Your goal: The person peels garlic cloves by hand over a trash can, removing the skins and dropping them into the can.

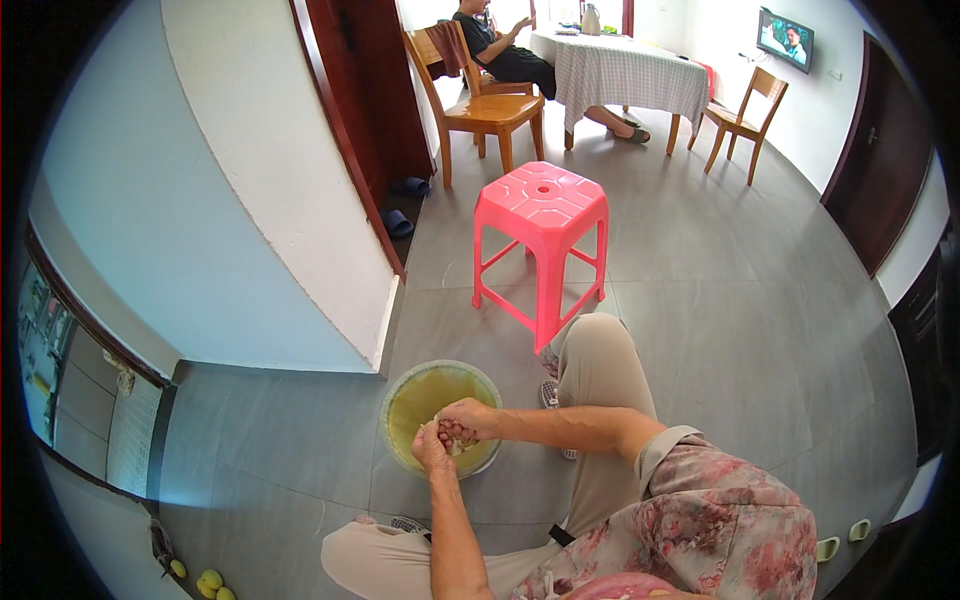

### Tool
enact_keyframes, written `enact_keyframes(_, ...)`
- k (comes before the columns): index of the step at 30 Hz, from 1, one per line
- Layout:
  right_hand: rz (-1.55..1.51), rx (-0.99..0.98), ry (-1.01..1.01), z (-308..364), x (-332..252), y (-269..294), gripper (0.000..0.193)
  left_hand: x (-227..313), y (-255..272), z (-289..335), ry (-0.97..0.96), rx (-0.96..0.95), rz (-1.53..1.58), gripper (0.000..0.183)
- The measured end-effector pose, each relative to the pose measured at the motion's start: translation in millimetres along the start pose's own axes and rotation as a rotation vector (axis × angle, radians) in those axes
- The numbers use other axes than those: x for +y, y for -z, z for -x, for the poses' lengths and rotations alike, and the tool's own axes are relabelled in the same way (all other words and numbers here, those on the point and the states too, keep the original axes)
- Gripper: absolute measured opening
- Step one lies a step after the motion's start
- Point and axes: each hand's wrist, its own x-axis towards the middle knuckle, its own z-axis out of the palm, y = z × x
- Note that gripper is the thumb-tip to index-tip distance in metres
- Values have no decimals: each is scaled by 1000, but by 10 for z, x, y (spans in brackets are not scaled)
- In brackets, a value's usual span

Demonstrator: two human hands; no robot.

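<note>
Round pale green bowl (400,400) on grey floor, lower middle of frame. Yellowish cloudy water inside. Small whitish lump (456,438) held above bowl's lower right side, squeezed between two hands, mostly hidden by fingers.

left hand (432,447), right hand (466,420) | over basin (400,395) | pink stool (541,205) beyond

We see a grey tiled floor (760,330) carrying everything. A round yellow-green basin (405,400) sits directly on it near the wall corner. Behind it stands a pink plastic stool (541,215), and farther back a wooden chair (487,108) and a second wooden chair (745,115). Dark slippers (402,205) lie by the doorway, and small yellow-green fruits (208,583) rest at the lower left.
</note>
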Motion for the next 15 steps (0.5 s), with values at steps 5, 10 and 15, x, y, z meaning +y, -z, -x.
enact_keyframes(5, 26, 30, 41, -30, 37, 13, 24, 23, -35, 25, 33, -13, 53, 11)
enact_keyframes(10, 57, 40, 115, -19, 71, 4, 22, -1, 15, 16, 158, -13, 192, 22)
enact_keyframes(15, 31, 42, 115, -50, 86, -19, 20, -55, 25, 21, 150, -44, 60, 27)
